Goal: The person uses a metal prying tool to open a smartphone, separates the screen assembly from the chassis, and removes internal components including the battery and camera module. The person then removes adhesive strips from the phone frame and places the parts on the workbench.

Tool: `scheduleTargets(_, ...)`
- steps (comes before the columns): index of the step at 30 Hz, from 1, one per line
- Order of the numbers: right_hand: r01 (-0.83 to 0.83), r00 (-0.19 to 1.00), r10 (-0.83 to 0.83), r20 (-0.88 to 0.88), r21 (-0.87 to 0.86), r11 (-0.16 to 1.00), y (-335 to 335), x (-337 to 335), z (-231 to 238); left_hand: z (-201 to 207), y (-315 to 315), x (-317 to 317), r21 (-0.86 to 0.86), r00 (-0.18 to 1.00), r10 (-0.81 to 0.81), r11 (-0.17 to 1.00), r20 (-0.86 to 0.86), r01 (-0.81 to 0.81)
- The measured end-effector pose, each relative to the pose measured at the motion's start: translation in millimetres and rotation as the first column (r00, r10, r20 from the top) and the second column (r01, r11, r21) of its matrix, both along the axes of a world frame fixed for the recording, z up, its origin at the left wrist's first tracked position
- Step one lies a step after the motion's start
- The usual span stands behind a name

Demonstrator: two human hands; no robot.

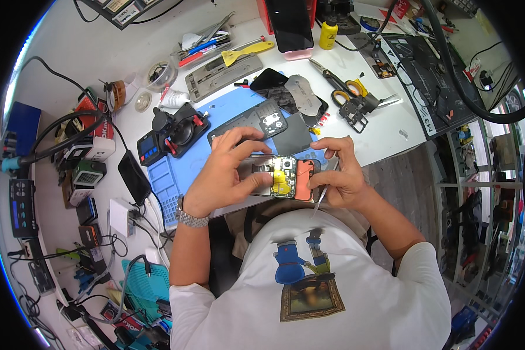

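An opened smartphone lies sideways between my hands at the table's front edge, its circuit board, yellow patch and camera showing. At its right part is an orange-red panel. My left hand grips the phone's left part, thumb across the inside and fingers over the far edge. My right hand closes on the right end, thumb beside the orange-red panel, index finger raised. A thin silver tool, perhaps tweezers, sticks out below the right hand; its upper part is hidden. Just beyond lies a dark phone back cover.
A blue work mat lies beneath the back cover. A black clamp-like fixture stands left, pliers and orange-handled scissors lie right. Farther back are a yellow bottle and an upright phone. Shelves stand right.
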State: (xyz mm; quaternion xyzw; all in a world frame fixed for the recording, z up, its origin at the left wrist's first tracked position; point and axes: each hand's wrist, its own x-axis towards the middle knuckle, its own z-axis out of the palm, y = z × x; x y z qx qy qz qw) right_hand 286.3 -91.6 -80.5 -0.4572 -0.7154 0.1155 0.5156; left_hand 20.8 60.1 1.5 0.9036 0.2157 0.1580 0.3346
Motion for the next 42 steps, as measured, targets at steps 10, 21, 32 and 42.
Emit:
scheduleTargets(10, 0.025, 0.998, -0.023, -0.062, 0.03, 0.999, 5.0, -5.8, 10.5, 6.9, -8.1, -2.8, -0.071, 0.998, -0.042, 0.997, -0.044, 0.039)
scheduleTargets(21, 0.07, 0.997, -0.07, -0.021, 0.044, 0.997, 28.2, 0.5, 29.4, 3.1, -13.5, -10.0, -0.104, 0.969, 0.143, 0.987, 0.204, -0.123)
scheduleTargets(32, -0.062, 0.998, 0.056, -0.041, -0.18, 0.982, 29.4, 20.4, 54.0, -6.7, -22.8, -3.0, -0.072, 0.965, 0.192, 0.981, 0.176, -0.182)
scheduleTargets(42, 0.072, 0.988, -0.097, -0.122, -0.196, 0.978, 36.1, 21.0, 35.6, -10.2, -20.9, -5.6, 0.023, 0.917, 0.24, 0.965, 0.318, -0.261)
